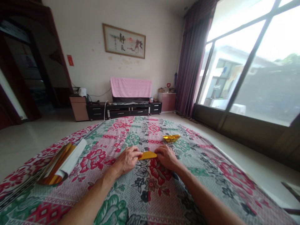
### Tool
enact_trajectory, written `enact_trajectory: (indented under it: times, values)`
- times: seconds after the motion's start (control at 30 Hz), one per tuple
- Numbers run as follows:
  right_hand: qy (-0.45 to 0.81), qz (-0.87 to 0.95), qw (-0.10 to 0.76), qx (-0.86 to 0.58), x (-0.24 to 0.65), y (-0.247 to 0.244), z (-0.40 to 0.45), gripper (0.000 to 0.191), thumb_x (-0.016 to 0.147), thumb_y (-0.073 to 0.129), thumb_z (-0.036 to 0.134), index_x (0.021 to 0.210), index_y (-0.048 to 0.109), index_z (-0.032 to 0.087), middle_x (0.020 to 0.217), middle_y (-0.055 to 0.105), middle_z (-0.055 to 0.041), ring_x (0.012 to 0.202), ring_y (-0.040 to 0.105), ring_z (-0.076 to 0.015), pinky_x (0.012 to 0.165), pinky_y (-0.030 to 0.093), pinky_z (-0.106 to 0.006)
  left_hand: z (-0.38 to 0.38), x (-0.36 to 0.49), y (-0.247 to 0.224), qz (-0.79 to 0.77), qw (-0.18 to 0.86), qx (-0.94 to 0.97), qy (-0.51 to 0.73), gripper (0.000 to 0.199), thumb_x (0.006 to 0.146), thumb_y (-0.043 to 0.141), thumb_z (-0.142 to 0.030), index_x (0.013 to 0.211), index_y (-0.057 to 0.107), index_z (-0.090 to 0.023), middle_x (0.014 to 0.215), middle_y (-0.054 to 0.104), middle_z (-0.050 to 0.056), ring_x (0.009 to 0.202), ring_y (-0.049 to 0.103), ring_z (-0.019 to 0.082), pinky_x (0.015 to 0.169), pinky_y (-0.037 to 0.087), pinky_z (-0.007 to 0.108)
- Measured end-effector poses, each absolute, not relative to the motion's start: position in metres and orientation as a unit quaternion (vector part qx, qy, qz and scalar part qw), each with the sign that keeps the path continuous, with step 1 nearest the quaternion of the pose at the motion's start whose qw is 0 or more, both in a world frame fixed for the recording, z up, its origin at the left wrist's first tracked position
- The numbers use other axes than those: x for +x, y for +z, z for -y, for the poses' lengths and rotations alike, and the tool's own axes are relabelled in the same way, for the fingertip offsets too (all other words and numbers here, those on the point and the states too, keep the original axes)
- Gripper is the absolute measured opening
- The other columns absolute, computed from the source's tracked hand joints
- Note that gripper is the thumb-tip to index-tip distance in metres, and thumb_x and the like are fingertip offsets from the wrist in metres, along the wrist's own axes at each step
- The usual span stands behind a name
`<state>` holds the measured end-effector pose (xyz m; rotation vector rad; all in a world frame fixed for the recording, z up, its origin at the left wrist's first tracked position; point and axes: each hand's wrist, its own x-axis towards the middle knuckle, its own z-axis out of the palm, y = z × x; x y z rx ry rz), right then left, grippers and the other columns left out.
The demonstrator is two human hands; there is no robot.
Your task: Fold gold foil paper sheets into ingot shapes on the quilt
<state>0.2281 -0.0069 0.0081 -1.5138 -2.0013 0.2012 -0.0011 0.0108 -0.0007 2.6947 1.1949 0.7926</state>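
A folded strip of gold paper (147, 155) is pinched at each end: the left end by the fingers of the left hand (126, 161), the right end by those of the right hand (167, 157). It is held just above the floral cloth (145, 193). One finished gold ingot (171, 137) lies beyond the right fingers. A stack of unfolded sheets (61, 164) remains well left of the left fingers, so most folding appears outstanding.

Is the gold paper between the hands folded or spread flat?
Folded: the gold paper is a narrow strip, pinched at its ends by the left hand and right hand.
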Motion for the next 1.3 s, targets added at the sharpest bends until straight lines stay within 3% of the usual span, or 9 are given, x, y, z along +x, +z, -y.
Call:
enact_trajectory:
  times: [0.17,0.47,0.73,0.87,1.0,1.13,1.23,1.3]
  values:
    - [0.022,0.728,0.315,-0.609,0.217,0.007,0.016,0.016,0.075,0.059,0.034,0.079,0.069,0.022,0.089,0.061,-0.0057,0.086,0.052,-0.0207,0.077,0.035,-0.033,-0.010,-0.001,-0.001,-0.388,0.042,0.884,0.256,0.037,0.077,0.041,-0.008,0.098,0.068,-0.023,0.103,0.060,0.004,0.092,0.054,0.017,0.088,0.041,0.031]
    - [0.035,0.718,0.303,-0.625,0.211,0.007,0.017,0.013,0.073,0.060,0.030,0.076,0.069,0.021,0.090,0.061,-0.0064,0.088,0.052,-0.0214,0.079,0.034,-0.033,-0.006,-0.002,0.008,-0.396,0.085,0.878,0.255,0.038,0.074,0.042,-0.009,0.098,0.068,-0.023,0.105,0.061,0.002,0.097,0.054,0.016,0.092,0.041,0.029]
    - [0.019,0.733,0.339,-0.589,0.208,0.004,0.018,0.008,0.073,0.059,0.025,0.077,0.063,0.019,0.080,0.063,-0.0034,0.080,0.054,-0.0178,0.077,0.036,-0.029,-0.007,-0.005,0.009,-0.420,0.157,0.844,0.295,0.054,0.063,0.039,-0.005,0.111,0.061,-0.016,0.116,0.062,0.007,0.110,0.054,0.017,0.100,0.038,0.035]
    - [0.092,0.742,0.395,-0.534,0.205,0.010,0.019,0.005,0.073,0.054,0.020,0.072,0.058,0.018,0.067,0.060,0.0007,0.063,0.053,-0.0125,0.063,0.039,-0.023,0.001,-0.005,0.014,-0.426,0.233,0.809,0.332,0.057,0.064,0.042,-0.008,0.119,0.055,-0.015,0.113,0.064,0.006,0.106,0.056,0.017,0.098,0.040,0.031]
    - [0.176,0.736,0.450,-0.475,0.200,0.018,0.017,0.004,0.071,0.055,0.021,0.070,0.055,0.017,0.062,0.055,0.0029,0.058,0.048,-0.0108,0.056,0.038,-0.022,0.004,-0.004,0.018,-0.409,0.312,0.780,0.356,0.052,0.068,0.051,-0.017,0.120,0.054,-0.015,0.108,0.065,0.005,0.096,0.059,0.018,0.085,0.047,0.029]
    - [0.310,0.682,0.495,-0.440,0.190,0.028,0.013,0.013,0.068,0.061,0.028,0.072,0.055,0.017,0.059,0.053,0.0040,0.053,0.046,-0.0092,0.051,0.037,-0.021,0.000,0.000,0.017,-0.386,0.382,0.748,0.381,0.034,0.073,0.053,-0.027,0.101,0.064,-0.013,0.086,0.069,0.003,0.077,0.061,0.017,0.069,0.047,0.025]
    - [0.440,0.586,0.533,-0.424,0.182,0.031,0.014,0.030,0.067,0.066,0.034,0.090,0.058,0.017,0.072,0.062,-0.0004,0.061,0.055,-0.0121,0.057,0.044,-0.024,0.000,0.001,0.019,-0.416,0.403,0.702,0.414,0.028,0.074,0.054,-0.034,0.083,0.067,-0.011,0.068,0.065,0.002,0.062,0.057,0.014,0.060,0.044,0.024]
    - [0.501,0.536,0.546,-0.405,0.177,0.029,0.017,0.038,0.067,0.066,0.035,0.100,0.059,0.019,0.088,0.066,-0.0037,0.074,0.060,-0.0153,0.064,0.046,-0.026,0.001,0.002,0.021,-0.414,0.437,0.667,0.438,0.029,0.073,0.056,-0.035,0.083,0.067,-0.011,0.066,0.064,0.001,0.060,0.055,0.013,0.059,0.042,0.023]
